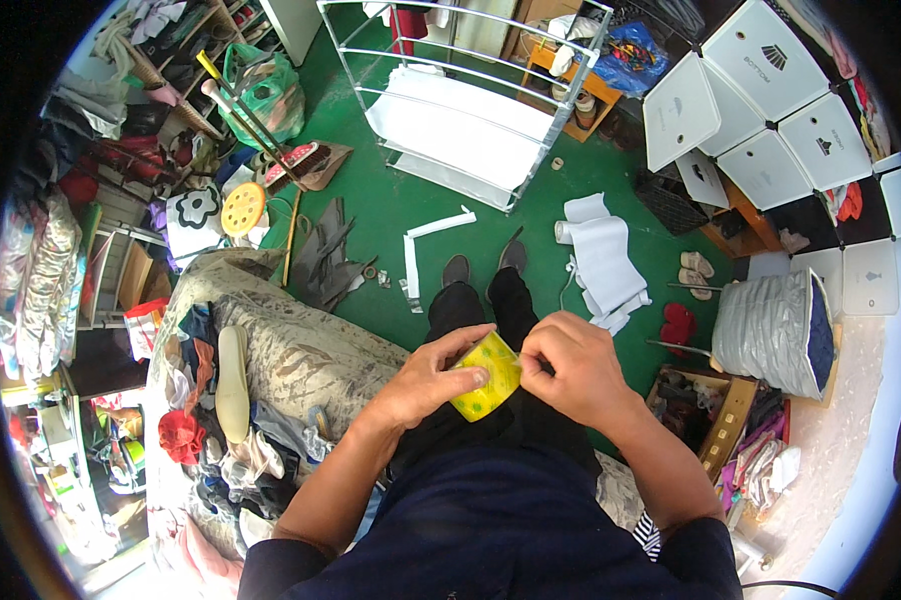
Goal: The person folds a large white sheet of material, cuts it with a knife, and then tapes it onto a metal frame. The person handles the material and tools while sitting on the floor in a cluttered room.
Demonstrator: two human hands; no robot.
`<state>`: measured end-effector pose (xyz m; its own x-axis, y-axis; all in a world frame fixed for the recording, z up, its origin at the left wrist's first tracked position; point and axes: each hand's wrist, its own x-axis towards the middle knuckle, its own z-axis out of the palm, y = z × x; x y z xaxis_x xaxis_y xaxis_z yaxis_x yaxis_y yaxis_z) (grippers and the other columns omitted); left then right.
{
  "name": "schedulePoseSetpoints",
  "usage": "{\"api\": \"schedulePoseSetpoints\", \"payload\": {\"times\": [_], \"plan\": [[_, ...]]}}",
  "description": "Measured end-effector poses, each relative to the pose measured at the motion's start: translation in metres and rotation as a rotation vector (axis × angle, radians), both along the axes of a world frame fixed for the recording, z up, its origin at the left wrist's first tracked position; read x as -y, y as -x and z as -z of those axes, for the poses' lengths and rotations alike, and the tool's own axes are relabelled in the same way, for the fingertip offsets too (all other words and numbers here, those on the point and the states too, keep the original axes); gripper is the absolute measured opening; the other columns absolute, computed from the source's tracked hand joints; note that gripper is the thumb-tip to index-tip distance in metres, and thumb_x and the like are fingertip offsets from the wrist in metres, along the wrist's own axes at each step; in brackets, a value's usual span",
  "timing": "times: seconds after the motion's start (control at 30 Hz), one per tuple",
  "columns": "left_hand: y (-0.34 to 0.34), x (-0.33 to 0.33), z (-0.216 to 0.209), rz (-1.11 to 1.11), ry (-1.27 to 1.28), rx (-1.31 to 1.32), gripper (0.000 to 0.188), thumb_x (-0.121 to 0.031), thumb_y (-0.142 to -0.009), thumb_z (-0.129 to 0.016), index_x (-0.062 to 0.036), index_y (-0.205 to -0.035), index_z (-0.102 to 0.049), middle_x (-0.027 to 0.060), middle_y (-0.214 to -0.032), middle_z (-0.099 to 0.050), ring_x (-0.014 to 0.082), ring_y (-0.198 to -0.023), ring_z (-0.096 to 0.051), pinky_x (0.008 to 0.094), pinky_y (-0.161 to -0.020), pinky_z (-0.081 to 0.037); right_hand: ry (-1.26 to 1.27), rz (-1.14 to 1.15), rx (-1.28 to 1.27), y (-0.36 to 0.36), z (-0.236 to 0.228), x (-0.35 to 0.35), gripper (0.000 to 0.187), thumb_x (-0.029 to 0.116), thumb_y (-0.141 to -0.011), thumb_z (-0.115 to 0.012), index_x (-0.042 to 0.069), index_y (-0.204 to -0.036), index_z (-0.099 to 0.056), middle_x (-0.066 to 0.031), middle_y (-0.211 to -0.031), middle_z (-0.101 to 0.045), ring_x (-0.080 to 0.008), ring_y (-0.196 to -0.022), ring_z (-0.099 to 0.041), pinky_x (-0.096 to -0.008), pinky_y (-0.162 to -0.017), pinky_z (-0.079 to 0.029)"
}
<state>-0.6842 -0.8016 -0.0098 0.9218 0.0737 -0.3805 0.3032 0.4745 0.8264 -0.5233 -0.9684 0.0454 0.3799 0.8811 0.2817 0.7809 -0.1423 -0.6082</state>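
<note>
A wide roll of yellow packing tape (488,378) is held in front of my lap. My left hand (439,374) wraps around its left side, with the thumb lying across the tape's face. At the roll's right edge, my right hand (571,366) has its thumb and fingertips pinched together. A thin clear bit of tape seems to run from the roll to that pinch, though the fingers cover most of it. Beyond my feet stands a grey metal rack (516,190) with white sheeting (461,125) over its lower bars.
White sheeting (606,255) lies partly unrolled on the green floor (371,215), right of my feet. White strips (411,265) and dark grey cloth (326,260) lie to the left. A patterned sofa (271,310) with clothes is at left; white cube cabinets (771,170) stand at right.
</note>
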Motion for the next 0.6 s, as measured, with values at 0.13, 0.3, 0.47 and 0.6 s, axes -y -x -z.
{"api": "schedulePoseSetpoints", "payload": {"times": [0.13, 0.3, 0.47, 0.6], "plan": [[-0.001, -0.001, -0.008, 0.021, 0.018, 0.004, 0.076, -0.027, -0.087, -0.071, 0.0, -0.154, -0.044, 0.0133, -0.137, -0.061, 0.0206, -0.126, -0.057, 0.035, -0.109, -0.043, -0.02, 0.139, -0.229, -0.001, 0.009, 0.003, 0.014, 0.0, -0.076, -0.074, 0.003, -0.08, -0.061, -0.0084, -0.077, -0.063, -0.0218, -0.067, -0.067, -0.0322, -0.058, -0.052], [0.001, -0.003, -0.012, 0.058, 0.084, 0.028, 0.089, -0.041, -0.08, -0.076, 0.0003, -0.153, -0.045, 0.0147, -0.136, -0.062, 0.023, -0.124, -0.06, 0.0351, -0.109, -0.043, 0.001, 0.285, -0.725, -0.008, 0.023, 0.017, 0.008, -0.002, -0.091, -0.066, 0.0, -0.086, -0.06, -0.0059, -0.089, -0.069, -0.0108, -0.075, -0.066, -0.0273, -0.068, -0.054], [0.009, -0.01, -0.011, 0.079, 0.262, 0.059, 0.091, -0.043, -0.078, -0.076, 0.004, -0.15, -0.047, 0.0159, -0.136, -0.061, 0.0241, -0.126, -0.058, 0.0355, -0.111, -0.041, -0.2, 0.087, -1.248, -0.002, 0.013, 0.019, 0.007, -0.004, -0.098, -0.056, 0.001, -0.096, -0.061, -0.0064, -0.094, -0.068, -0.0111, -0.082, -0.067, -0.028, -0.073, -0.056], [0.015, -0.011, -0.001, 0.083, 0.328, 0.046, 0.096, -0.049, -0.078, -0.078, 0.0068, -0.15, -0.046, 0.0192, -0.14, -0.06, 0.0276, -0.128, -0.059, 0.0372, -0.112, -0.041, -0.106, -0.028, -1.075, -0.005, 0.002, 0.022, 0.013, -0.005, -0.098, -0.053, -0.003, -0.101, -0.066, -0.0087, -0.097, -0.068, -0.0133, -0.084, -0.067, -0.0277, -0.076, -0.055]]}}
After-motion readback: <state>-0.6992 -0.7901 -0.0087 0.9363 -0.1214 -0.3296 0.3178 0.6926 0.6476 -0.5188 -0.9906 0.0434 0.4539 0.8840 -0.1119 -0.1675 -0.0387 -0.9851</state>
